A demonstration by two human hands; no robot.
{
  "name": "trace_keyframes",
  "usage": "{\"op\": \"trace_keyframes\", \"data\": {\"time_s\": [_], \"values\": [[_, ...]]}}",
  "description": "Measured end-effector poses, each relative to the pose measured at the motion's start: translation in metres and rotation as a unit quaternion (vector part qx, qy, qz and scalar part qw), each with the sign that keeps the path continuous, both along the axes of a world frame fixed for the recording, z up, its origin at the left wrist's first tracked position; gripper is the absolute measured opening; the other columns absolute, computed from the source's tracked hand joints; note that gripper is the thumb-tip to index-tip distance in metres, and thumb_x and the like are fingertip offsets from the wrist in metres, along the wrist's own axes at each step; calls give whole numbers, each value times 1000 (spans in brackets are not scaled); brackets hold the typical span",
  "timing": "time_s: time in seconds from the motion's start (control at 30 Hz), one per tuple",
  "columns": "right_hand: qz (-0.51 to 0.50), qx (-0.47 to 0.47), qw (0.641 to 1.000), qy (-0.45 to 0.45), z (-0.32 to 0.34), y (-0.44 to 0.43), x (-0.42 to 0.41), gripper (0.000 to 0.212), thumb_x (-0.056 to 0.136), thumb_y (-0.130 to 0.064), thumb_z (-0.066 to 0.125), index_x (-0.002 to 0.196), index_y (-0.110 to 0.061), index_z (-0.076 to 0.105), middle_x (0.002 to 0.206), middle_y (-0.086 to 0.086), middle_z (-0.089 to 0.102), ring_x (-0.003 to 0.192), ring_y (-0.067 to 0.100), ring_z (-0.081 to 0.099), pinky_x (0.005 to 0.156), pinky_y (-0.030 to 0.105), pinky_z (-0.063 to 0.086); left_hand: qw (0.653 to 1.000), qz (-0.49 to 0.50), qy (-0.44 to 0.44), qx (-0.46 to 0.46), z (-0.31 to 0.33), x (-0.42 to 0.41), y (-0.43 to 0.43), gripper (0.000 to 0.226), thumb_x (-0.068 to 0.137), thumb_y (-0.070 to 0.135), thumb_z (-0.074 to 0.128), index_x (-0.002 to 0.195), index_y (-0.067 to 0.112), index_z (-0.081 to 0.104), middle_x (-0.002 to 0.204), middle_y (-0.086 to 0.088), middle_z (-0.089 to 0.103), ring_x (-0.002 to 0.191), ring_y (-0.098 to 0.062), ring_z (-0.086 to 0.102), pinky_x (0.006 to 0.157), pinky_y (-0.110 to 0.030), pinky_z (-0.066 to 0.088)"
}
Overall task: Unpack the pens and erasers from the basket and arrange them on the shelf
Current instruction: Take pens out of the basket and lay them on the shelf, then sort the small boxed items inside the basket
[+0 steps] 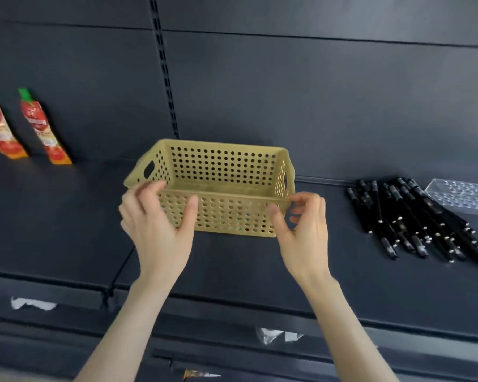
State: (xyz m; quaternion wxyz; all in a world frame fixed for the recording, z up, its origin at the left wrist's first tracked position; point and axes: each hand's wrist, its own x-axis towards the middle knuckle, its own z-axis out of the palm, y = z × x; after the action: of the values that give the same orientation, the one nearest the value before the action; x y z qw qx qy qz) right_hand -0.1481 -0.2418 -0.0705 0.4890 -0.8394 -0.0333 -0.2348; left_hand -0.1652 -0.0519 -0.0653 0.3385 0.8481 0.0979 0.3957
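Now the left hand [158,224] grips the basket [226,166] at its front-left corner, the right hand [301,232] pinches the front-right rim; pens [414,224] lie at 3 o'clock on the shelf [260,266].

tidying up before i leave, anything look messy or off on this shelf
Yes. The black pens on the right of the shelf lie in a loose heap, crossing each other rather than lined up. Its front edge carries torn label scraps. The basket itself looks intact.
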Motion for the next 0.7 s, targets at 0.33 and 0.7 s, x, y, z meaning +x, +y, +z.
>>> {"op": "trace_keyframes", "data": {"time_s": [0.33, 0.7], "values": [[27, 132, 987, 82, -10, 11, 46, 35, 78, -59, 58, 106, -38, 51, 93, -28, 65, 86, -5, 62, 72, 18, 49, 947, -76, 53, -308, -21, 53, 59, 45, 83, 47, 67, 116, 28, 43, 115, 9, 59, 109, -11, 58, 96, -36, 46], [20, 36, 993, 111, -47, -9, 68, 62, 76, -23, 77, 121, -27, 34, 113, -17, 56, 109, 11, 54, 86, 22, 48, 963, -158, 127, -179, -55, 78, 76, 76, 70, 24, 83, 129, 21, 36, 106, 20, 58, 97, 1, 58, 77, -17, 42]]}}
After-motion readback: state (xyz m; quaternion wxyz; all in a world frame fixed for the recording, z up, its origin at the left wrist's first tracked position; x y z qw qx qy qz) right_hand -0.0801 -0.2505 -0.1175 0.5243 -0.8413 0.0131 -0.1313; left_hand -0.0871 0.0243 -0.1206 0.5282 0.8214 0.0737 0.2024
